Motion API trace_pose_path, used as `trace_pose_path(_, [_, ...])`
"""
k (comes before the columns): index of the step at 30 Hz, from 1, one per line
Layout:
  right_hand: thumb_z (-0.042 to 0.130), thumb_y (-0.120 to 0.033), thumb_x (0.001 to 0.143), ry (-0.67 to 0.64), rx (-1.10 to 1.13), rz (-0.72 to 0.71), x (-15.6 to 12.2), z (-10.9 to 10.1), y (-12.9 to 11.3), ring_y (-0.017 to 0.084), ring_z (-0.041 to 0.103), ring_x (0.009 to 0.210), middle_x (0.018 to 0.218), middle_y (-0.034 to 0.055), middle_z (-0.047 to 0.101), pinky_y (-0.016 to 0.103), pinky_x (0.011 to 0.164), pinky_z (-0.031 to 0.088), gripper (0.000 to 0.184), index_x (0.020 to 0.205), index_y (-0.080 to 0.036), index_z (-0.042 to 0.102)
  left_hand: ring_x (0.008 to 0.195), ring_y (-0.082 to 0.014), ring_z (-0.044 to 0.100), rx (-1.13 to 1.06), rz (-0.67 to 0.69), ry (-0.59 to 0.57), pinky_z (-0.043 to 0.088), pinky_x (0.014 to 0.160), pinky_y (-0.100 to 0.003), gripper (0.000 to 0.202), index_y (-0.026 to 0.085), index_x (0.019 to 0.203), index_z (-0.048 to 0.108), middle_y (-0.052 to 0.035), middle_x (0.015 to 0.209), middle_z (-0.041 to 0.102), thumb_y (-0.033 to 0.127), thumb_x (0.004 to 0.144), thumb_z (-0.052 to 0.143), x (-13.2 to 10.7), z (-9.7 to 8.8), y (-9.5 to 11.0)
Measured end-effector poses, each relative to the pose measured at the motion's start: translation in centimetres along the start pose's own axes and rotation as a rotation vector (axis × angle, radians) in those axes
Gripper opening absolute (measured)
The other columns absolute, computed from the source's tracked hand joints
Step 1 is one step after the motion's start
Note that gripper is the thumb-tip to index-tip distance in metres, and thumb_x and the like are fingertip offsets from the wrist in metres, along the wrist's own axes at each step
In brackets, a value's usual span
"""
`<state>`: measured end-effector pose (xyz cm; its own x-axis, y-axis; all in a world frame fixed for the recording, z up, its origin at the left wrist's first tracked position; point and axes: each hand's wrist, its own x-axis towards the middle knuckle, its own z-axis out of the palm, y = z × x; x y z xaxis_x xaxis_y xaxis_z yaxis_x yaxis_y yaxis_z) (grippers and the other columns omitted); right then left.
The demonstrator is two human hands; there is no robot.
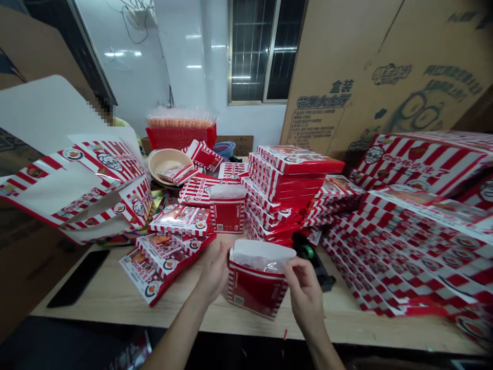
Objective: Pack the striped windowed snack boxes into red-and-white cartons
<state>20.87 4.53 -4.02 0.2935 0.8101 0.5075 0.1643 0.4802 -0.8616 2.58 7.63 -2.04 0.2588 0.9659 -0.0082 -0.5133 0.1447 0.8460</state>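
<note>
A small red-and-white striped cardboard box (257,292) stands upright at the table's front, its top end open and a white flap raised. Clear film shows inside the opening. My left hand (215,272) grips the box's left side, its fingertips partly hidden behind the edge. At the top right corner, my right hand (305,290) pinches the box's edge between thumb and fingers. Just behind stands another red box (228,213) with its top open. Left of my hands lie several flat striped boxes (165,259), overlapping one another.
A tall stack of striped boxes (285,190) rises behind, with a black tape dispenser (318,267) beside it. Larger piles (408,252) fill the right side. At left are a black phone (79,280) and a big open carton (100,190). Farther back sits a beige bowl (156,163).
</note>
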Motion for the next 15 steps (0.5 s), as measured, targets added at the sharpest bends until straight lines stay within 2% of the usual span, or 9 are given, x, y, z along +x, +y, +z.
trace_pose_path(2, [0.055, -0.028, 0.083, -0.001, 0.127, 0.141, 0.2, 0.3, -0.2, 0.015, 0.063, 0.084, 0.095, 0.0061, 0.065, 0.025, 0.073, 0.05, 0.032, 0.114, -0.023, 0.048, 0.107, -0.0263, 0.057, -0.076, -0.097, -0.098, 0.038, 0.096, -0.039, 0.048, 0.015, 0.103, 0.065, -0.0103, 0.104, 0.067, 0.052, 0.073, 0.063, -0.2, -0.7, 0.4])
trace_pose_path(3, [0.055, -0.029, 0.083, -0.038, 0.144, 0.179, 0.2, 0.2, -0.3, 0.017, 0.062, 0.093, 0.104, 0.0088, 0.064, 0.029, 0.079, 0.049, 0.04, 0.121, -0.023, 0.045, 0.106, -0.0248, 0.057, -0.064, -0.128, -0.134, 0.039, 0.096, -0.037, 0.044, 0.017, 0.105, 0.065, -0.0082, 0.104, 0.068, 0.044, 0.07, 0.069, -0.2, -1.0, 0.6])
trace_pose_path(4, [0.055, -0.029, 0.083, -0.086, 0.14, 0.188, 0.2, 0.0, -0.2, 0.019, 0.06, 0.099, 0.11, 0.01, 0.062, 0.033, 0.085, 0.048, 0.04, 0.121, -0.023, 0.047, 0.105, -0.0231, 0.058, -0.03, -0.153, -0.167, 0.039, 0.095, -0.036, 0.043, 0.02, 0.107, 0.065, -0.0063, 0.105, 0.068, 0.036, 0.068, 0.073, -0.3, -1.2, 0.9])
trace_pose_path(6, [0.055, -0.028, 0.083, -0.172, 0.114, 0.142, 0.1, -0.5, -0.2, 0.021, 0.056, 0.106, 0.114, 0.0091, 0.062, 0.038, 0.093, 0.043, 0.024, 0.106, -0.024, 0.062, 0.105, -0.0209, 0.058, 0.086, -0.184, -0.238, 0.038, 0.095, -0.034, 0.042, 0.023, 0.109, 0.064, -0.005, 0.108, 0.067, 0.023, 0.068, 0.072, -0.1, -1.2, 1.4])
trace_pose_path(8, [0.054, -0.027, 0.084, -0.224, 0.115, 0.083, 0.0, -0.9, -0.2, 0.022, 0.055, 0.108, 0.115, 0.0073, 0.061, 0.04, 0.095, 0.04, 0.014, 0.087, -0.024, 0.068, 0.105, -0.0212, 0.058, 0.177, -0.143, -0.272, 0.038, 0.095, -0.035, 0.028, 0.02, 0.096, 0.07, -0.0059, 0.111, 0.066, 0.014, 0.07, 0.065, 0.2, -0.8, 1.7])
trace_pose_path(10, [0.059, -0.027, 0.08, -0.251, 0.139, 0.077, -0.1, -1.0, -0.4, 0.023, 0.057, 0.106, 0.117, 0.0068, 0.06, 0.04, 0.091, 0.043, 0.009, 0.079, -0.024, 0.068, 0.103, -0.0223, 0.059, 0.187, -0.075, -0.254, 0.039, 0.093, -0.036, 0.017, 0.018, 0.07, 0.072, -0.0059, 0.111, 0.066, 0.009, 0.068, 0.058, 0.6, -0.3, 1.8])
trace_pose_path(12, [0.067, -0.028, 0.074, -0.256, 0.123, 0.099, 0.0, -0.7, -0.9, 0.024, 0.057, 0.104, 0.115, 0.0069, 0.059, 0.037, 0.086, 0.046, 0.006, 0.072, -0.023, 0.066, 0.101, -0.0224, 0.06, 0.181, -0.002, -0.206, 0.041, 0.09, -0.036, 0.022, 0.017, 0.052, 0.067, -0.0046, 0.107, 0.067, 0.006, 0.065, 0.053, 0.8, -0.1, 1.5])
trace_pose_path(15, [0.068, -0.03, 0.072, -0.219, 0.031, 0.135, 0.4, -0.2, -1.8, 0.021, 0.059, 0.095, 0.101, 0.006, 0.063, 0.032, 0.08, 0.047, 0.009, 0.072, -0.022, 0.064, 0.103, -0.0213, 0.058, 0.275, 0.078, -0.21, 0.041, 0.09, -0.035, 0.024, 0.018, 0.054, 0.066, -0.0045, 0.104, 0.068, 0.006, 0.067, 0.05, 0.6, -0.4, 1.3])
